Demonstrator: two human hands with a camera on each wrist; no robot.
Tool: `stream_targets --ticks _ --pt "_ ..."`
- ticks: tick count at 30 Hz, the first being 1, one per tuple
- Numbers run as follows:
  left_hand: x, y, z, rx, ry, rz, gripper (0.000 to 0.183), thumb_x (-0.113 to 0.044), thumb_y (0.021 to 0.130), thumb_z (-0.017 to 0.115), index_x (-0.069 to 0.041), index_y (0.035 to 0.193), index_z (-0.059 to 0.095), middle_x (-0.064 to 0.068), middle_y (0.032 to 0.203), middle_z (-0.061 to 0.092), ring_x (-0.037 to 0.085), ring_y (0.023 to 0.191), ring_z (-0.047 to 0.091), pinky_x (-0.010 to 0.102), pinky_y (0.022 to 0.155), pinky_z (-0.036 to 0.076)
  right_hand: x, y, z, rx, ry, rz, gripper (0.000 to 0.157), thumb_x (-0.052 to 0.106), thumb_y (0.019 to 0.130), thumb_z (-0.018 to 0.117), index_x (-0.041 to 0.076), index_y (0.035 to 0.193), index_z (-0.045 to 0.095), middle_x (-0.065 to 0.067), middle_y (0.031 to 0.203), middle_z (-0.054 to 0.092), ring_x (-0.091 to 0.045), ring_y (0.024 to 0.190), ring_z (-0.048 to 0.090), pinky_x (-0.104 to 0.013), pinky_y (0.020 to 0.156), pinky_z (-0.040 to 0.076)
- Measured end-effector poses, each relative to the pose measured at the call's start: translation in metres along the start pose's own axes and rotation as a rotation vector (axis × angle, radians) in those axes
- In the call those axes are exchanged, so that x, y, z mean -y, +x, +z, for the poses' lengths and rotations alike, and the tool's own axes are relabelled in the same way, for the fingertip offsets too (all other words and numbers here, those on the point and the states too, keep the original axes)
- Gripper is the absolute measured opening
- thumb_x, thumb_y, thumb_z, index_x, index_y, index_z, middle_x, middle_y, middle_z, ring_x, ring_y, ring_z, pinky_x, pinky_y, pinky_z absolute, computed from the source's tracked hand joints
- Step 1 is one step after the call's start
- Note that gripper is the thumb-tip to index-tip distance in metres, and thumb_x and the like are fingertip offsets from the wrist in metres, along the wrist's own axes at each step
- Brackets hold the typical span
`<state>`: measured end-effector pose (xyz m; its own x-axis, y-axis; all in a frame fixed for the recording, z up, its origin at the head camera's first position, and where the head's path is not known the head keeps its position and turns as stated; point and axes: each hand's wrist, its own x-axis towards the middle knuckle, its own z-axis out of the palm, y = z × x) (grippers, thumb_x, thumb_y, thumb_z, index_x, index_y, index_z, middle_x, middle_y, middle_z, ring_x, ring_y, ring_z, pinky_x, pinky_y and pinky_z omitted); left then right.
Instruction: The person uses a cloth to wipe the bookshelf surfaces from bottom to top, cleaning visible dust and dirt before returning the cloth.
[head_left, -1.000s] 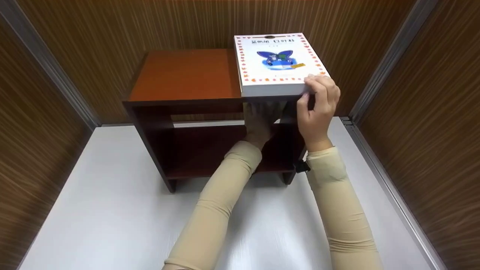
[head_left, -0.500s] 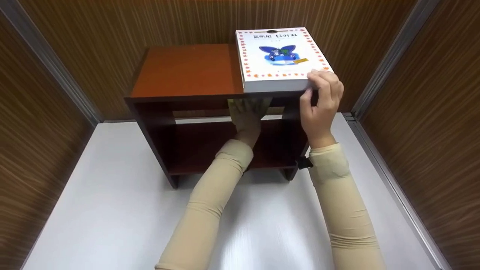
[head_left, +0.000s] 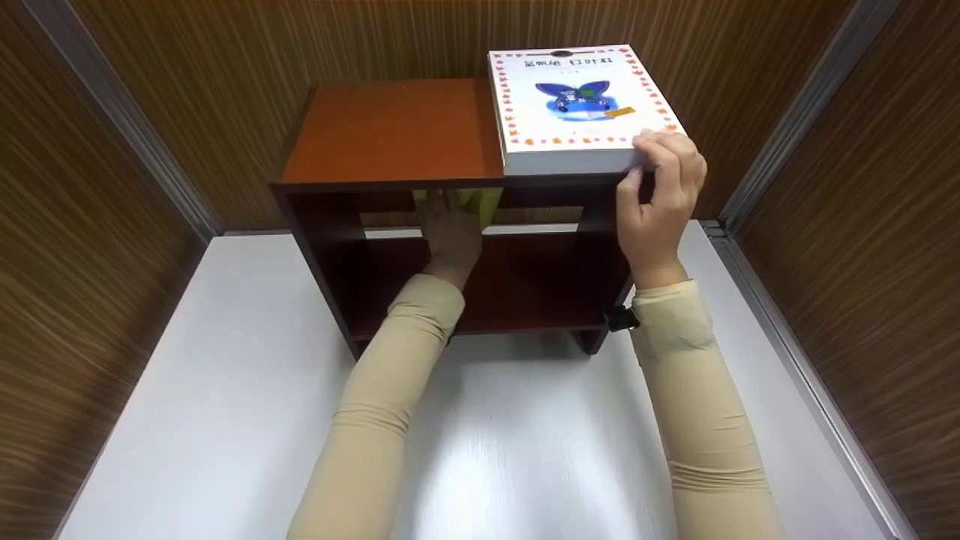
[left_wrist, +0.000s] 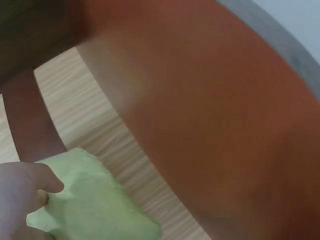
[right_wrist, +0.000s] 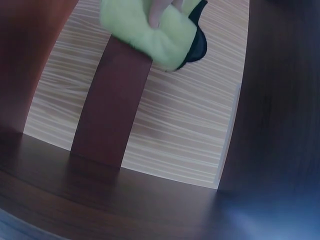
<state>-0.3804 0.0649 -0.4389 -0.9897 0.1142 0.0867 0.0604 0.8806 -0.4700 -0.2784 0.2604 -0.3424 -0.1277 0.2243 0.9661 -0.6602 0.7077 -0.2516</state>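
Observation:
In the head view a dark reddish-brown wooden shelf unit (head_left: pixel 390 131) stands upright with a thick white book (head_left: pixel 577 135) lying flat on its top right. The cover has a leaf border and a blue butterfly. My right hand (head_left: pixel 664 199) grips the book's near right corner, fingers on the cover and thumb at the shelf's front edge. Inside the upper opening my left hand (head_left: pixel 450 232) holds a yellow-green cloth (left_wrist: pixel 95 200) near the back rail (right_wrist: pixel 112 102). The right wrist view shows that cloth overlapping the rail's end, with a dark edge along one side.
The unit stands on a white tabletop (head_left: pixel 225 375). Wood-grain panels (head_left: pixel 112 315) enclose the back and both sides, with metal strips (head_left: pixel 795 367) along the corners. A lower shelf board (head_left: pixel 517 285) lies beneath my left hand.
My left hand has slid leftward inside the shelf with the cloth, which shows more now. My right hand keeps its grip at the book's corner. The whole head view has shifted slightly.

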Motion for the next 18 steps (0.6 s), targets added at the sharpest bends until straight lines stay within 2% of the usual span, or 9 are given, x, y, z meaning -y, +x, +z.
stream_targets --ticks 1,2,3,7,9,15,18 --pt "0.004 0.0 0.001 -0.021 -0.095 -0.012 0.046 -0.031 0.103 0.028 -0.033 0.148 0.024 0.012 0.152 0.02 0.035 0.139 0.015 0.051 0.109 0.016 0.001 0.001 0.0 -0.001 0.001 0.001 0.023 0.007 0.078 0.049 -0.001 0.094 0.064 -0.012 0.098 0.061 -0.025 0.101 0.052 -0.04 0.093 0.033" --pt "0.008 0.0 0.002 -0.028 -0.135 -0.019 0.045 -0.032 0.102 0.028 -0.032 0.147 0.028 0.013 0.152 0.022 0.035 0.138 0.016 0.051 0.108 0.018 0.002 0.001 0.0 -0.001 0.004 0.002 0.023 0.007 0.078 0.049 -0.001 0.094 0.064 -0.013 0.098 0.061 -0.025 0.1 0.052 -0.04 0.093 0.033" --pt "0.012 0.0 0.003 -0.051 -0.294 -0.014 0.043 -0.034 0.102 0.029 -0.034 0.145 0.032 0.013 0.151 0.024 0.037 0.137 0.019 0.054 0.107 0.02 0.004 0.001 0.0 -0.003 0.005 0.002 0.023 0.006 0.078 0.049 -0.001 0.093 0.064 -0.013 0.098 0.061 -0.025 0.1 0.052 -0.04 0.093 0.033" --pt "0.027 0.0 0.006 -0.067 -0.369 -0.038 0.044 -0.035 0.102 0.023 -0.026 0.14 0.045 0.014 0.148 0.029 0.038 0.135 0.022 0.053 0.107 0.021 0.009 0.002 -0.001 -0.006 0.013 0.008 0.023 0.005 0.078 0.049 -0.002 0.093 0.064 -0.014 0.098 0.061 -0.025 0.101 0.052 -0.039 0.094 0.033" --pt "0.036 -0.001 0.008 -0.056 -0.392 -0.051 0.045 -0.035 0.103 0.022 -0.024 0.14 0.045 0.014 0.148 0.03 0.039 0.135 0.022 0.053 0.107 0.021 0.01 0.002 -0.001 -0.005 0.015 0.009 0.023 0.005 0.078 0.049 -0.002 0.093 0.064 -0.014 0.098 0.061 -0.024 0.101 0.052 -0.039 0.094 0.033" --pt "0.059 -0.003 0.019 -0.064 -0.479 -0.035 0.043 -0.036 0.097 0.041 -0.025 0.138 0.048 0.02 0.147 0.029 0.045 0.134 0.02 0.057 0.105 0.02 0.013 0.003 -0.001 -0.004 0.013 0.012 0.023 0.006 0.077 0.049 -0.002 0.093 0.063 -0.014 0.098 0.061 -0.024 0.102 0.052 -0.039 0.095 0.032" --pt "0.07 -0.003 0.025 -0.056 -0.52 -0.033 0.043 -0.034 0.097 0.042 -0.024 0.139 0.047 0.022 0.148 0.026 0.047 0.134 0.018 0.059 0.105 0.02 0.015 0.004 -0.001 -0.008 0.016 0.012 0.023 0.005 0.077 0.049 -0.002 0.093 0.064 -0.015 0.098 0.061 -0.025 0.102 0.052 -0.039 0.096 0.032"
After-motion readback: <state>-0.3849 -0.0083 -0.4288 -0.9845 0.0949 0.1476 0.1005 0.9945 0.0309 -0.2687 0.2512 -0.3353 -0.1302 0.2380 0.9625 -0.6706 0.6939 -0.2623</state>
